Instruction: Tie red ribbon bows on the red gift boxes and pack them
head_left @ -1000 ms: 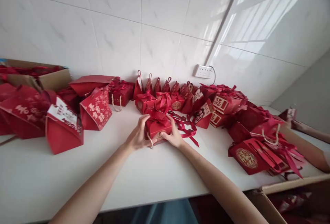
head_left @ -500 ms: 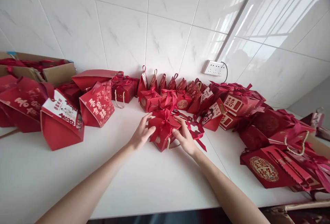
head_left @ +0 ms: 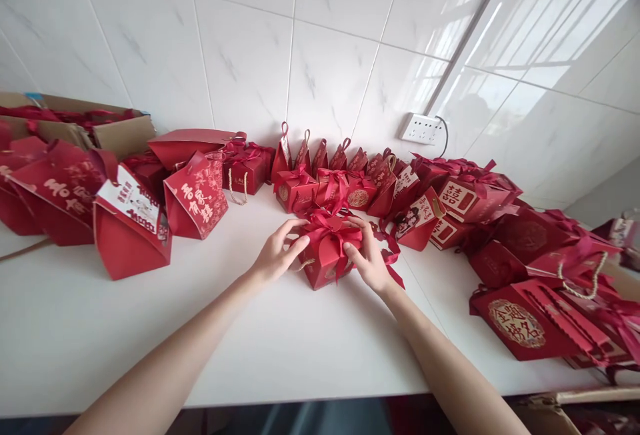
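Note:
A red gift box [head_left: 323,268] with a ribbon bow on top stands on the white table in front of me. My left hand [head_left: 277,251] is curled around its left side, thumb at the near face and fingers behind the bow. On the opposite side, my right hand [head_left: 370,258] grips the box the same way, its thumb by the ribbon. A bit of the box's rope handle [head_left: 306,263] shows beside my left thumb. Loose dark red ribbon [head_left: 393,258] lies just right of the box, partly hidden by my right hand.
Red gift boxes [head_left: 200,195] stand at the left, near an open cardboard carton [head_left: 125,135]. Small boxes [head_left: 300,191] line the wall, below a power strip [head_left: 424,129]. More boxes [head_left: 540,318] are stacked at the right. The white table [head_left: 300,355] ends near me.
The gift box has turned between my hands: its rope handle was at the front right and now shows at the left. The view has shifted slightly.

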Demonstrator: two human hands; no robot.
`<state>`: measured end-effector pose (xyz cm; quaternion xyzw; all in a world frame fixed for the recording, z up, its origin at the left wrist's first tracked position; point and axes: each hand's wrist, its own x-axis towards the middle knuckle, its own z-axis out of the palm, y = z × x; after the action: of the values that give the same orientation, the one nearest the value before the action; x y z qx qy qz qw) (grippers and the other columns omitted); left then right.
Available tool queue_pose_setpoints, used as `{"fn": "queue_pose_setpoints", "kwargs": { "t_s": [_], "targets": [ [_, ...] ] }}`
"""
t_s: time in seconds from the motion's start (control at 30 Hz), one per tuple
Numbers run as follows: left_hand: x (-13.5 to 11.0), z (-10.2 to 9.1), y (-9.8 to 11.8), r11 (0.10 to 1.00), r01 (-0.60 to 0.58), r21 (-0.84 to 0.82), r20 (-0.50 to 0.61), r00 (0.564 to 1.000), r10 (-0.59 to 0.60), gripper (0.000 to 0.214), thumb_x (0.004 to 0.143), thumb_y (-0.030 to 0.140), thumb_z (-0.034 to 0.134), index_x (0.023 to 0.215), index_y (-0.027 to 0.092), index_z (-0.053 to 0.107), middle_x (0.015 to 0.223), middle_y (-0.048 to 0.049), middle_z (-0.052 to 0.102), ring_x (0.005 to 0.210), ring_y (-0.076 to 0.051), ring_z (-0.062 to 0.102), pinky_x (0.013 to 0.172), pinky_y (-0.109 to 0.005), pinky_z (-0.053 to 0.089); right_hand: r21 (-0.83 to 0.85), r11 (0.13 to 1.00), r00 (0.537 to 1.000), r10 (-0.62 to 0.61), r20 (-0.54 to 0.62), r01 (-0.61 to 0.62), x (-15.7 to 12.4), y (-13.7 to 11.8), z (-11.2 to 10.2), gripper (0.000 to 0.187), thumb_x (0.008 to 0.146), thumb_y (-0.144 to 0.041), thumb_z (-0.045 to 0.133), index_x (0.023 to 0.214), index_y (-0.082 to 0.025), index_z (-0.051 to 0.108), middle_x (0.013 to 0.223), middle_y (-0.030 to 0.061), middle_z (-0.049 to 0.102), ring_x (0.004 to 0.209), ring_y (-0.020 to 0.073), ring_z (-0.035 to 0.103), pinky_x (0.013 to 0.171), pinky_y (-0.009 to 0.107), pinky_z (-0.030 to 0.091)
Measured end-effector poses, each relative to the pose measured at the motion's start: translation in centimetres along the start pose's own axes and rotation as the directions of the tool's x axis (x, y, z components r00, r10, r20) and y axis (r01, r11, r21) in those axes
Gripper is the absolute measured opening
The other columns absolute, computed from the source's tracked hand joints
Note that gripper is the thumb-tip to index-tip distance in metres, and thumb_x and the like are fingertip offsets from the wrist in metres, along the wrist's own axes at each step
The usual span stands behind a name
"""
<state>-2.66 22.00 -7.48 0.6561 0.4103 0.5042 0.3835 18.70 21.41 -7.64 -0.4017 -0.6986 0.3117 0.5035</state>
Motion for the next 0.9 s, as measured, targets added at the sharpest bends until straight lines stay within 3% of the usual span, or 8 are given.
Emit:
{"fn": "queue_pose_setpoints", "kwargs": {
  "t_s": [0.13, 0.2, 0.3, 0.37, 0.5, 0.67, 0.8, 0.9],
  "targets": [
    [-0.1, -0.8, 0.1, 0.999, -0.049, -0.008, -0.009, 0.999, 0.049, 0.034, 0.083, 0.049, 0.044, 0.08, 0.017, 0.057, 0.052, 0.0019, 0.055, 0.054, -0.015, 0.055, 0.062, -0.029, 0.044, 0.088, 0.991, 0.987, 0.11, -0.118, -0.1, 0.6, 0.5, 0.0, 0.048, 0.082, -0.059, 0.051, 0.116, -0.026, 0.039, 0.113, 0.0082, 0.057, 0.104, 0.0224, 0.057, 0.084, 0.039, 0.049],
    [-0.2, -1.0, 0.4, 0.998, -0.067, 0.023, 0.002, 0.998, 0.066, 0.034, 0.084, 0.048, 0.041, 0.069, 0.019, 0.052, 0.044, 0.0039, 0.046, 0.047, -0.014, 0.048, 0.057, -0.028, 0.041, 0.071, 0.99, 0.975, 0.135, -0.176, -0.125, 0.8, 0.5, -0.4, 0.039, 0.084, -0.058, 0.049, 0.105, -0.025, 0.044, 0.1, 0.0045, 0.058, 0.091, 0.0197, 0.058, 0.075, 0.035, 0.05],
    [-0.6, -0.6, 0.8, 0.968, -0.172, 0.183, 0.007, 0.985, 0.174, 0.027, 0.079, 0.042, 0.049, 0.066, 0.019, 0.047, 0.06, 0.0003, 0.052, 0.06, -0.015, 0.051, 0.061, -0.028, 0.043, 0.016, 0.986, 0.974, 0.169, -0.147, -0.169, 0.7, 0.0, -0.9, 0.038, 0.084, -0.057, 0.049, 0.072, -0.021, 0.046, 0.065, -0.0022, 0.047, 0.061, 0.0142, 0.049, 0.058, 0.029, 0.043],
    [-0.9, -0.1, 1.0, 0.897, -0.34, 0.283, 0.015, 0.936, 0.351, 0.025, 0.075, 0.04, 0.055, 0.086, 0.018, 0.054, 0.088, -0.0065, 0.058, 0.085, -0.021, 0.056, 0.077, -0.033, 0.047, -0.001, 0.981, 0.977, 0.195, -0.084, -0.196, 0.6, -0.3, -1.1, 0.044, 0.082, -0.056, 0.053, 0.059, -0.021, 0.04, 0.055, -0.0044, 0.037, 0.052, 0.0116, 0.039, 0.05, 0.026, 0.036],
    [-1.4, 1.1, 0.8, 0.702, -0.587, 0.403, 0.144, 0.798, 0.585, 0.056, 0.074, 0.039, 0.059, 0.125, 0.019, 0.043, 0.131, -0.0153, 0.041, 0.125, -0.031, 0.038, 0.104, -0.046, 0.033, 0.059, 0.972, 0.973, 0.222, 0.066, -0.226, 0.4, -0.8, -0.7, 0.036, 0.079, -0.055, 0.058, 0.073, -0.022, 0.045, 0.063, -0.0038, 0.047, 0.055, 0.0121, 0.045, 0.051, 0.025, 0.038],
    [-1.8, 1.6, 0.2, 0.631, -0.606, 0.484, 0.205, 0.78, 0.591, 0.043, 0.079, 0.03, 0.057, 0.121, 0.025, 0.051, 0.135, -0.0122, 0.037, 0.125, -0.031, 0.039, 0.103, -0.048, 0.032, 0.279, 0.913, 0.942, 0.233, 0.243, -0.298, 0.3, -1.1, 0.0, 0.038, 0.081, -0.048, 0.06, 0.106, -0.028, 0.041, 0.078, -0.0032, 0.055, 0.062, 0.0134, 0.056, 0.06, 0.029, 0.047],
    [-1.7, 1.4, 0.5, 0.65, -0.635, 0.418, 0.188, 0.76, 0.622, 0.018, 0.082, 0.022, 0.053, 0.097, 0.023, 0.064, 0.122, -0.0097, 0.048, 0.118, -0.026, 0.045, 0.102, -0.045, 0.036, 0.297, 0.914, 0.952, 0.219, 0.212, -0.276, 0.2, -1.2, 0.1, 0.039, 0.081, -0.046, 0.061, 0.11, -0.028, 0.044, 0.071, -0.0047, 0.054, 0.057, 0.0126, 0.053, 0.057, 0.027, 0.045],
    [-1.6, 1.3, 1.1, 0.663, -0.639, 0.391, 0.196, 0.761, 0.618, 0.011, 0.085, 0.022, 0.054, 0.087, 0.022, 0.065, 0.109, -0.0077, 0.056, 0.107, -0.022, 0.052, 0.099, -0.042, 0.04, 0.263, 0.937, 0.97, 0.196, 0.145, -0.229, 0.3, -1.1, 0.3, 0.033, 0.079, -0.048, 0.063, 0.099, -0.025, 0.052, 0.068, -0.004, 0.053, 0.057, 0.0121, 0.051, 0.054, 0.026, 0.042]
  ]
}}
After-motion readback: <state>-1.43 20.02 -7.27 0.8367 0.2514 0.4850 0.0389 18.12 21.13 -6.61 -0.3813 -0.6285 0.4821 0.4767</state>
